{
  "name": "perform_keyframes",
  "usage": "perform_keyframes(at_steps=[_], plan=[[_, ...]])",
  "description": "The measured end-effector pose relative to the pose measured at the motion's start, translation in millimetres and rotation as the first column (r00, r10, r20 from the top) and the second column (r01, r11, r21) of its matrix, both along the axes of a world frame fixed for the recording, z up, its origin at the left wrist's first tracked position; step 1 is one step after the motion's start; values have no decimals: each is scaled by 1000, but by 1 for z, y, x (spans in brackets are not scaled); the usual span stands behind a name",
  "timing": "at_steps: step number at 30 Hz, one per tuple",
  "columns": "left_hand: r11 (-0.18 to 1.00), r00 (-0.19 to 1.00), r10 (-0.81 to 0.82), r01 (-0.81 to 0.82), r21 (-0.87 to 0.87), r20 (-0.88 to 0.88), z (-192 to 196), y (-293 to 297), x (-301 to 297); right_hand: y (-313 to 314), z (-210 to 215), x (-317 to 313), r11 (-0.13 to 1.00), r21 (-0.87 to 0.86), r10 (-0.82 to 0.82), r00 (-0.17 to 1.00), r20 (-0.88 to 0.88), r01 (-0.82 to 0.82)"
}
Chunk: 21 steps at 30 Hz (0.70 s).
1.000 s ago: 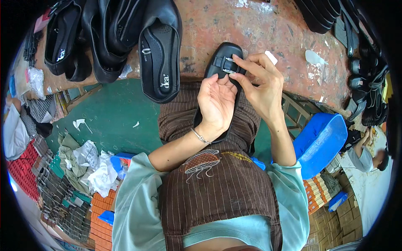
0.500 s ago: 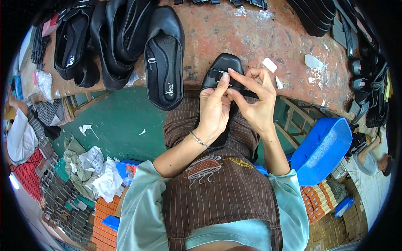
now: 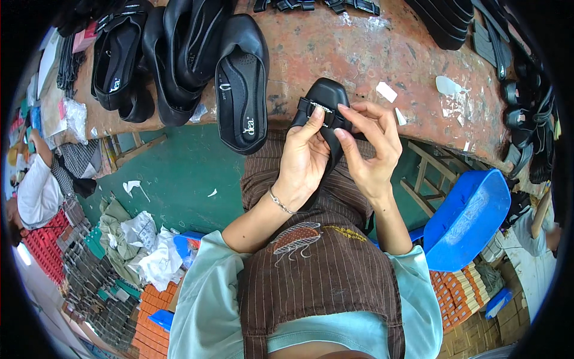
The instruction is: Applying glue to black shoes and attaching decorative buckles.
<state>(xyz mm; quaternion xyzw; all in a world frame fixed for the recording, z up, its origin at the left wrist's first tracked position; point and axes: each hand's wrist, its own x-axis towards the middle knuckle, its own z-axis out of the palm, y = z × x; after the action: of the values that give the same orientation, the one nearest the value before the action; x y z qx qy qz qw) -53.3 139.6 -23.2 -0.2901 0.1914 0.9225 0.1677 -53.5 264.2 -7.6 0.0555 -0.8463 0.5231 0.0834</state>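
A black square-toed shoe (image 3: 327, 90) is held over my lap at the table's near edge, toe pointing away. Across its front lies a black bow (image 3: 306, 106) with a strip of clear sparkling stones. My left hand (image 3: 302, 158) is closed round the shoe from the left, its thumb pressing on the bow near the stones. At the bow's right end is my right hand (image 3: 373, 146), index finger by the upper edge and thumb by the lower, with a gap between the tips. Its other fingers are bent. The hands partly cover the shoe's sides.
Several black shoes (image 3: 242, 84) stand at the table's (image 3: 371, 57) left. Black bows (image 3: 353, 6) lie along the far edge; black soles and straps (image 3: 520, 113) fill the right. Paper scraps (image 3: 386, 91) dot the tabletop. A blue tub (image 3: 469, 221) stands low right, near a wooden stool (image 3: 421, 179).
My right finger and thumb have shifted from the stones toward the bow's right end, uncovering more of the bow. My left hand keeps hold of the shoe; the view has shifted slightly.
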Motion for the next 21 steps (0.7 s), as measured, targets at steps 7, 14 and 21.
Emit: perform_keyframes(at_steps=[7,14,21], plan=[[998,998,46,-44,47,-46,4,7,10,1,0,-1,981,186,-27,992,-122,50],[988,992,97,-86,126,-85,10,13,18,3,7,-2,981,186,-23,992,-127,46],[982,986,142,-129,139,-88,17,12,16,-1,-1,-4,991,101,-60,964,-257,88]])
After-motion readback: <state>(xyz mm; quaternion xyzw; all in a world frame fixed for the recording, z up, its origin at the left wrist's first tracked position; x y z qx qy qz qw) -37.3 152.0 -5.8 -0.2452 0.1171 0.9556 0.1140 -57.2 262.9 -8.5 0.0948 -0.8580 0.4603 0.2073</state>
